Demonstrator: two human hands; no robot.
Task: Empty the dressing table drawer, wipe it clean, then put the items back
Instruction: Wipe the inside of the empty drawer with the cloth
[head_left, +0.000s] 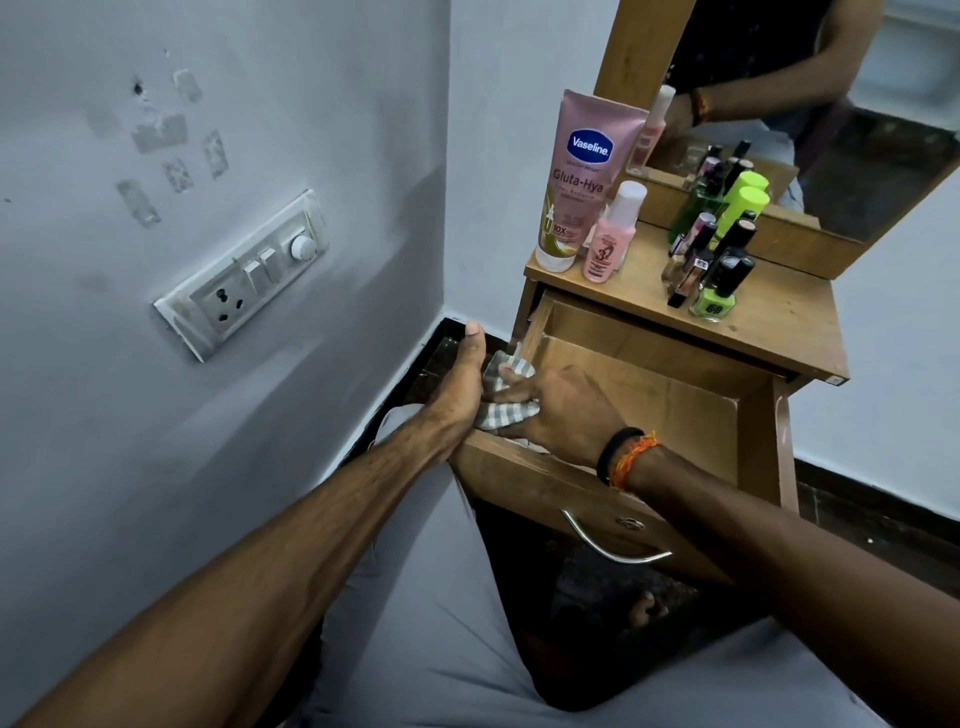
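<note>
the cloth (506, 402), grey with pale stripes, sits bunched at the near left corner of the open drawer (644, 384), draped over the drawer's left wall where both hands meet; it looks light, soft and limp, the sort of thing that folds and slides under the fingers, so i judge it handles best wadded into a pad under the palm, with the loose ends tucked in so they do not drag over the edge. the right hand (558, 410) reaches in over the drawer's near front board, wrist with a black band and an orange thread resting just above that board, fingers curled round the cloth and pinching a fold of it against the left wall. the left hand (462, 382) lies outside the drawer along its left side, thumb stretched out toward the far end, palm against the wall and touching the cloth; whether its hidden fingers curl under the cloth or the wood i cannot tell. the drawer's wooden floor shows bare, so the emptying looks done and the wiping in hand. on the table top (769, 317) farther off stand a pink lotion tube (579, 182), a small pink bottle (610, 234) and a cluster of nail polish bottles (714, 265), likely light but easy to topple, best taken by the body, one at a time
</note>
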